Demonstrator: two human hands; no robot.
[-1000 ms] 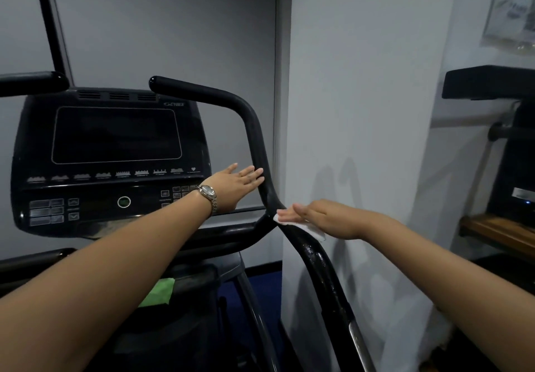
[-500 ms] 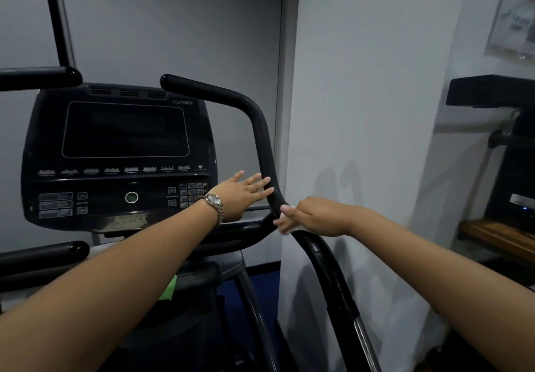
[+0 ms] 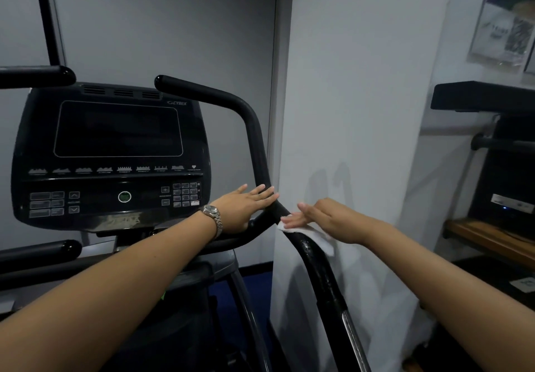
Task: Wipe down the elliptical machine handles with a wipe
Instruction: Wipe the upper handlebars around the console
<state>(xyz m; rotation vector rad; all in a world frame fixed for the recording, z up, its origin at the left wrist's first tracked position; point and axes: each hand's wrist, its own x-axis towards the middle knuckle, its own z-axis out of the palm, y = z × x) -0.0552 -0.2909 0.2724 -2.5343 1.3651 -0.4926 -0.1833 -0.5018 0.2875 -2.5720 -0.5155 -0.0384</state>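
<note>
The black right handle [image 3: 256,140] of the elliptical rises from a joint at centre and bends left at the top. Below the joint its shaft [image 3: 321,273] looks wet and glossy. My right hand [image 3: 327,217] lies flat, fingers extended, pressing a white wipe [image 3: 317,235] onto the shaft just below the joint. My left hand [image 3: 246,205], with a wristwatch, rests open with fingers straight against the left side of the handle at the joint. The left handle end [image 3: 37,75] sticks in from the left edge.
The console [image 3: 115,154] with a dark screen and keypad sits left of the handle. A white wall corner [image 3: 347,111] stands close behind the right handle. Another black machine [image 3: 498,154] and a wooden shelf [image 3: 486,238] are at the right.
My right hand went from curled around the handle to flat, sliding slightly down the shaft so more of the wipe shows. My left hand stays at the joint.
</note>
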